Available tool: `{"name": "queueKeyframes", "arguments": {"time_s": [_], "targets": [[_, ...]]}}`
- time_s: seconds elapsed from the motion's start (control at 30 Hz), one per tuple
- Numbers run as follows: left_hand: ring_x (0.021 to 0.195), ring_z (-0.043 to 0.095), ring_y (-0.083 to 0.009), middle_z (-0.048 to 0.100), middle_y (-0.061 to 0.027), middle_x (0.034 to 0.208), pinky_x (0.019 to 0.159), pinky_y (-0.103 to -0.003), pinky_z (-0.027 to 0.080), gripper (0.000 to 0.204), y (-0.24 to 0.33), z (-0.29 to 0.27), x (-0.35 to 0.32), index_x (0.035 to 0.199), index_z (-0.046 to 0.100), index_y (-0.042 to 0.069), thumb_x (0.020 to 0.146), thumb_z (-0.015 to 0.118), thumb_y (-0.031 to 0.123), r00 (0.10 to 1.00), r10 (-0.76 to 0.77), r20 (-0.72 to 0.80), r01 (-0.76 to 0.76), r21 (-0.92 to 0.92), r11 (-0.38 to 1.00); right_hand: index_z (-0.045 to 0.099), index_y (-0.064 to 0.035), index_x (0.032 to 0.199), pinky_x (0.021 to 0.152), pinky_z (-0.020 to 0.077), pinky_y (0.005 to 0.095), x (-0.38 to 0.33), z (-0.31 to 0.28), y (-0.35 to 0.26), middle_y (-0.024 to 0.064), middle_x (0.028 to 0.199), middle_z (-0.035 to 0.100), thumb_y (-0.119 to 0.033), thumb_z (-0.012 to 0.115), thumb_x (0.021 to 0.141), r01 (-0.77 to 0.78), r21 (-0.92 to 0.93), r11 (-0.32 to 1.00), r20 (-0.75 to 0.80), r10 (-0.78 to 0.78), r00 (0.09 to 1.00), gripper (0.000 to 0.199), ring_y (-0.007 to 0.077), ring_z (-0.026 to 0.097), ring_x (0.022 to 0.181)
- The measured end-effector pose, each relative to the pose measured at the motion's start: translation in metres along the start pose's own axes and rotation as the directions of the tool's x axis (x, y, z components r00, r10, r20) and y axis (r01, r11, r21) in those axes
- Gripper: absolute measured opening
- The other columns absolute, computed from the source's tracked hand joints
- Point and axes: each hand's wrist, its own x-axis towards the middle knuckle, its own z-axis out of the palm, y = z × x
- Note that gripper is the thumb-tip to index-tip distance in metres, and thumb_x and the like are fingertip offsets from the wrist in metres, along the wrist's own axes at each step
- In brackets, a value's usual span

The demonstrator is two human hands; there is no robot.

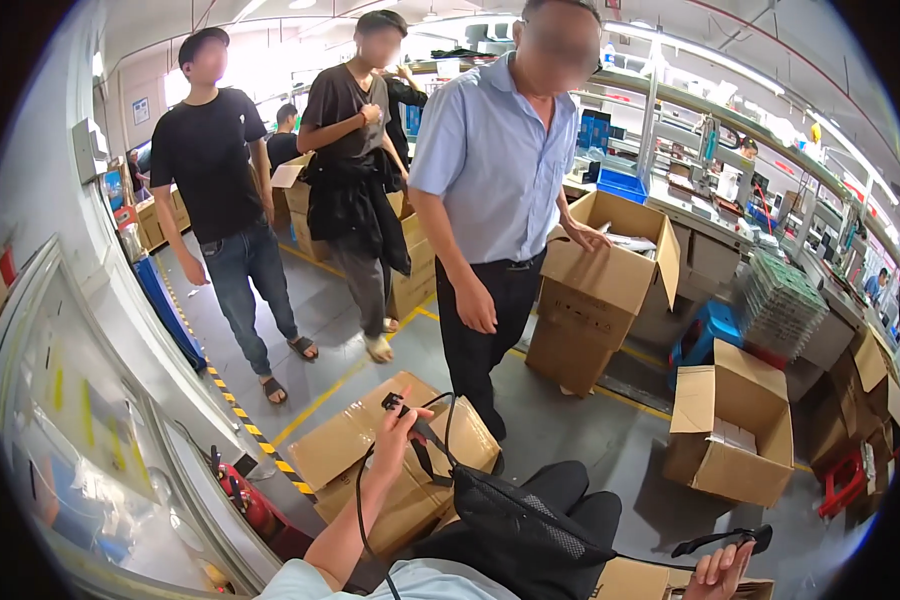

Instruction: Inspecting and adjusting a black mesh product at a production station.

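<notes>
A black mesh pouch [515, 515] lies across my lap, with dark straps and a cable running from it. My left hand [395, 438] is raised in front of it, above a brown carton, its fingers closed around a black strap with a buckle [394, 402] at the upper end. Low at the right, my right hand [718, 572] is closed on another black strap [727, 542], which has a wider dark end piece. A thin cord links the pouch to that side. The lower part of my right hand is cut off by the picture's edge.
A brown carton [460, 425] stands before me; an open carton [735, 430] is at the right. A person in a light blue shirt [490, 150] touches a tall carton [595, 300]. Two others [215, 170] stand left. A fire extinguisher [245, 500] is beside the left wall.
</notes>
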Motion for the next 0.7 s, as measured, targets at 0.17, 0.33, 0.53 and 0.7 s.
{"name": "queueKeyframes", "arguments": {"time_s": [0.17, 0.33, 0.53, 0.7], "targets": [[0.068, 0.059, -0.0111, 0.064, -0.0095, 0.096, 0.058, -0.025, 0.051, 0.050, 0.008, -0.007, 0.000, 0.145, 0.033, 0.007, 0.097, 0.043, 0.006, 0.996, -0.035, -0.080, 0.033, -0.024, 0.999, 0.064, -0.0045, 0.101, 0.043, 0.0316, 0.0240, -0.002, 0.008, 0.015, 0.0079, 0.072, 0.057, -0.020, 0.054, 0.097, -0.066, -0.014, 0.998, -0.106, 0.065, 0.992, 0.019, 0.0110, 0.036, 0.046], [0.064, 0.057, -0.0108, 0.064, -0.0091, 0.091, 0.055, -0.024, 0.049, 0.049, 0.010, -0.022, 0.009, 0.143, 0.036, 0.002, 0.095, 0.045, 0.005, 0.983, -0.026, -0.183, 0.030, 0.020, 0.999, 0.055, -0.0057, 0.115, 0.039, 0.0319, 0.0219, 0.003, -0.017, 0.040, 0.0033, 0.068, 0.051, -0.016, 0.044, 0.101, -0.054, 0.008, 0.998, -0.156, 0.055, 0.986, 0.021, 0.0076, 0.035, 0.044], [0.062, 0.056, -0.0099, 0.065, -0.0098, 0.090, 0.052, -0.023, 0.048, 0.046, 0.008, -0.029, 0.026, 0.139, 0.043, 0.004, 0.093, 0.045, 0.002, 0.980, 0.002, -0.200, 0.007, 0.046, 0.999, 0.054, -0.0097, 0.097, 0.040, 0.0331, 0.0231, 0.005, 0.013, 0.053, 0.0035, 0.065, 0.051, -0.018, 0.045, 0.101, -0.167, 0.054, 0.985, -0.242, 0.175, 0.954, 0.013, 0.0097, 0.039, 0.043], [0.064, 0.057, -0.0107, 0.065, -0.0099, 0.091, 0.056, -0.023, 0.048, 0.044, 0.019, -0.024, 0.041, 0.137, 0.046, 0.005, 0.093, 0.047, 0.003, 0.984, 0.008, -0.177, 0.000, 0.042, 0.999, 0.060, -0.0105, 0.098, 0.042, 0.0327, 0.0237, 0.016, 0.020, 0.059, 0.0035, 0.066, 0.053, -0.019, 0.048, 0.100, -0.191, 0.011, 0.982, -0.209, 0.188, 0.960, 0.015, 0.0094, 0.037, 0.043]]}}
